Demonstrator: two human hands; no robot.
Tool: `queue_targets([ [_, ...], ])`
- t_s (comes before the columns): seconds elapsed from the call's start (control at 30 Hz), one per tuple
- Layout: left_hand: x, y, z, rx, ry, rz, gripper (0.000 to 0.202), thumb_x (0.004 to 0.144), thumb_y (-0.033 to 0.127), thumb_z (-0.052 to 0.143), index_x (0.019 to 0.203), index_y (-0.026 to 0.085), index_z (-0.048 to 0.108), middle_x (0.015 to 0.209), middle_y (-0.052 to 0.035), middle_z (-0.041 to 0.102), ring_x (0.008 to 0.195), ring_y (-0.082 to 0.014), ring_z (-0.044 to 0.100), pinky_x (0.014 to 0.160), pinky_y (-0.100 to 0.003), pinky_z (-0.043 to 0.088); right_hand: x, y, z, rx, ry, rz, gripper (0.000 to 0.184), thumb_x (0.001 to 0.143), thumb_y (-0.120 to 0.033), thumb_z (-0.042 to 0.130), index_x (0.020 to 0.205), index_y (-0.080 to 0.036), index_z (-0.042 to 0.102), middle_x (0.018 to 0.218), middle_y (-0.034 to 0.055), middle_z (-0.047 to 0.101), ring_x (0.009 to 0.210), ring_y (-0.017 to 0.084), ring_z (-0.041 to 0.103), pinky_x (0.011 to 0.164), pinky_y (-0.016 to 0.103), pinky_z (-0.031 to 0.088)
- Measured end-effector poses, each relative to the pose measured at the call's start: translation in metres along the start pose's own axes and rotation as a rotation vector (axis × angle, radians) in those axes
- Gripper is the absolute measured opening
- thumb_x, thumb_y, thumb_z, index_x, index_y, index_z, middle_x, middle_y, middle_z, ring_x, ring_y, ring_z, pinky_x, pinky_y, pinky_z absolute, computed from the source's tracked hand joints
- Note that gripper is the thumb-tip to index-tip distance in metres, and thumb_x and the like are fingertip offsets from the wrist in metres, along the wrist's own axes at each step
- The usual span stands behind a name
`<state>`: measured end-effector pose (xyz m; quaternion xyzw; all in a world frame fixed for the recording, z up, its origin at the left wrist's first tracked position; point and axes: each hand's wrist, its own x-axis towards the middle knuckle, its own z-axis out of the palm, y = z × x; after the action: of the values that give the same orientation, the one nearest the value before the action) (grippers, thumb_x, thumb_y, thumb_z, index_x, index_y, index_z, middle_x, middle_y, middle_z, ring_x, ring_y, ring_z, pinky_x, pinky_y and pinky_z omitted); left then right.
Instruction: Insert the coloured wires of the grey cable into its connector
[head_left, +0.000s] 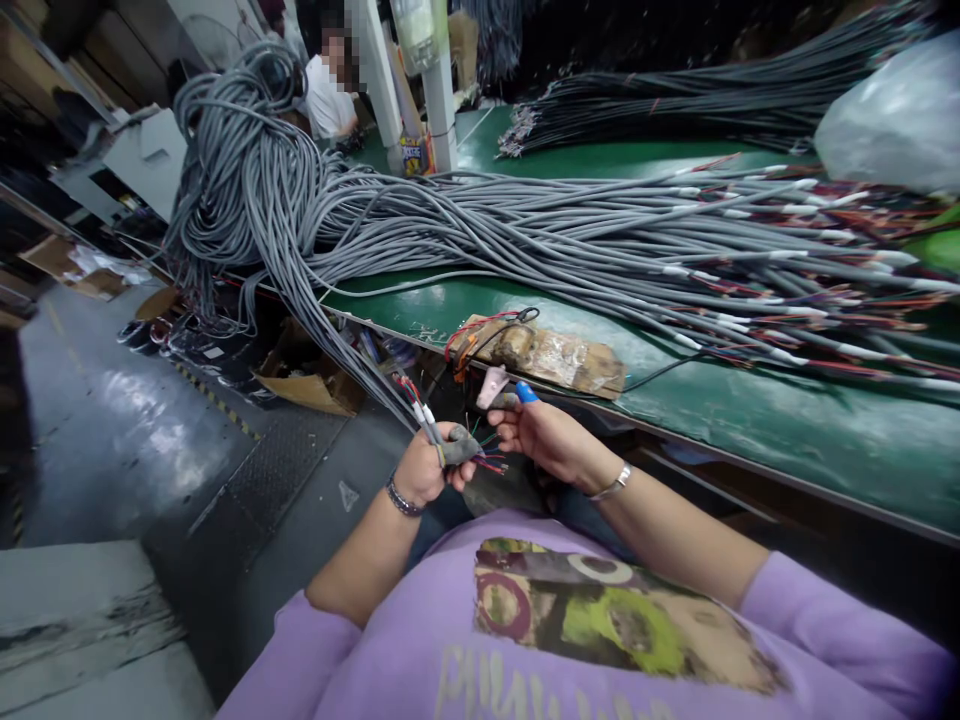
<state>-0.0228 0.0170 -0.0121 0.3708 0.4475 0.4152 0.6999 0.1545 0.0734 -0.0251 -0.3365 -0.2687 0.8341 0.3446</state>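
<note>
My left hand (pixel 427 468) is closed around the end of a grey cable (pixel 375 385), its thumb in a grey fingertip cover. Thin coloured wires (pixel 489 458) fan out of the stripped end toward my right hand. My right hand (pixel 541 438) is closed on a small tool with a blue tip (pixel 525 392) and a pinkish part (pixel 493 384). Both hands hover just below the edge of a green workbench (pixel 750 410). The cable runs up to the left into a large grey bundle (pixel 465 225).
A taped cardboard pad (pixel 559 357) with red and black leads lies on the bench edge. Black cables (pixel 712 95) and a plastic bag (pixel 896 115) sit at the back. Cardboard boxes (pixel 307 385) lie on the floor. Another person (pixel 330 85) sits far behind.
</note>
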Motion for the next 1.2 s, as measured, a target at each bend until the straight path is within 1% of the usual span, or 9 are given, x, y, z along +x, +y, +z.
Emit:
queue_targets([
  [0.07, 0.005, 0.006, -0.005, -0.007, -0.076, -0.018, 0.037, 0.061, 0.043, 0.076, 0.062, 0.014, 0.053, 0.043, 0.0005, 0.057, 0.028, -0.0073, 0.044, 0.028, -0.016, 0.028, 0.004, -0.005, 0.005, -0.015, -0.07, 0.011, 0.032, 0.077, -0.05, 0.062, 0.081, -0.018, 0.063, 0.078, 0.0027, 0.063, 0.056, 0.009, 0.053, 0.053, 0.023, 0.046],
  [0.13, 0.011, 0.01, -0.008, -0.011, -0.144, -0.034, 0.035, 0.062, 0.04, 0.075, 0.062, 0.013, 0.054, 0.042, 0.0004, 0.057, 0.027, -0.0072, 0.043, 0.027, -0.016, 0.026, 0.007, -0.007, 0.01, -0.077, -0.074, -0.058, 0.035, 0.071, -0.051, 0.068, 0.079, -0.017, 0.063, 0.072, 0.0009, 0.061, 0.054, 0.008, 0.049, 0.051, 0.022, 0.044],
  [0.27, 0.02, 0.011, -0.012, -0.024, -0.228, -0.062, 0.032, 0.061, 0.038, 0.075, 0.064, 0.012, 0.057, 0.041, 0.0, 0.056, 0.025, -0.0079, 0.042, 0.026, -0.017, 0.025, 0.008, -0.004, 0.011, -0.278, 0.208, -0.393, 0.039, 0.068, -0.053, 0.069, 0.064, -0.017, 0.057, 0.056, -0.0021, 0.053, 0.048, 0.007, 0.042, 0.048, 0.021, 0.036],
  [0.33, 0.024, 0.01, -0.013, -0.033, -0.243, -0.061, 0.032, 0.061, 0.038, 0.075, 0.064, 0.012, 0.058, 0.041, -0.0002, 0.056, 0.025, -0.0083, 0.043, 0.026, -0.017, 0.025, 0.008, -0.002, 0.008, -0.349, 0.303, -0.462, 0.043, 0.07, -0.059, 0.065, 0.063, -0.017, 0.057, 0.055, -0.0012, 0.054, 0.048, 0.008, 0.044, 0.048, 0.022, 0.035],
  [0.47, 0.028, 0.01, -0.014, -0.056, -0.263, -0.049, 0.032, 0.061, 0.037, 0.076, 0.063, 0.011, 0.057, 0.041, -0.0002, 0.056, 0.025, -0.0082, 0.042, 0.025, -0.017, 0.025, 0.01, 0.001, 0.006, -0.351, 0.277, -0.345, 0.049, 0.068, -0.066, 0.061, 0.062, -0.017, 0.057, 0.055, -0.0002, 0.055, 0.047, 0.008, 0.043, 0.047, 0.022, 0.035],
  [0.57, 0.03, 0.011, -0.013, -0.072, -0.273, -0.038, 0.032, 0.061, 0.037, 0.076, 0.063, 0.012, 0.057, 0.04, -0.0005, 0.056, 0.025, -0.0084, 0.042, 0.025, -0.017, 0.024, 0.012, 0.0, 0.011, -0.191, 0.14, -0.217, 0.049, 0.067, -0.066, 0.062, 0.073, -0.017, 0.061, 0.067, 0.0001, 0.059, 0.051, 0.008, 0.045, 0.049, 0.022, 0.04],
  [0.67, 0.032, 0.012, -0.012, -0.083, -0.275, -0.03, 0.033, 0.06, 0.038, 0.076, 0.062, 0.012, 0.055, 0.039, -0.0002, 0.055, 0.024, -0.0086, 0.041, 0.024, -0.017, 0.023, 0.013, -0.004, 0.015, -0.078, 0.03, -0.175, 0.046, 0.065, -0.061, 0.068, 0.078, -0.017, 0.063, 0.072, 0.0002, 0.061, 0.054, 0.008, 0.047, 0.051, 0.022, 0.042],
  [0.93, 0.039, 0.011, -0.012, -0.092, -0.273, -0.03, 0.037, 0.058, 0.04, 0.077, 0.06, 0.013, 0.052, 0.038, -0.0004, 0.055, 0.024, -0.0087, 0.042, 0.026, -0.017, 0.024, 0.019, -0.005, 0.014, 0.077, -0.014, -0.116, 0.038, 0.072, -0.054, 0.067, 0.082, -0.018, 0.067, 0.063, -0.0006, 0.059, 0.055, 0.009, 0.049, 0.053, 0.021, 0.045],
  [1.2, 0.043, 0.003, -0.012, -0.067, -0.239, -0.079, 0.035, 0.058, 0.041, 0.077, 0.066, 0.013, 0.056, 0.039, 0.0005, 0.054, 0.025, -0.0082, 0.041, 0.026, -0.017, 0.023, 0.026, -0.001, 0.019, 0.153, 0.058, -0.184, 0.034, 0.069, -0.05, 0.071, 0.077, -0.017, 0.066, 0.062, -0.0021, 0.059, 0.055, 0.008, 0.05, 0.054, 0.02, 0.044],
])
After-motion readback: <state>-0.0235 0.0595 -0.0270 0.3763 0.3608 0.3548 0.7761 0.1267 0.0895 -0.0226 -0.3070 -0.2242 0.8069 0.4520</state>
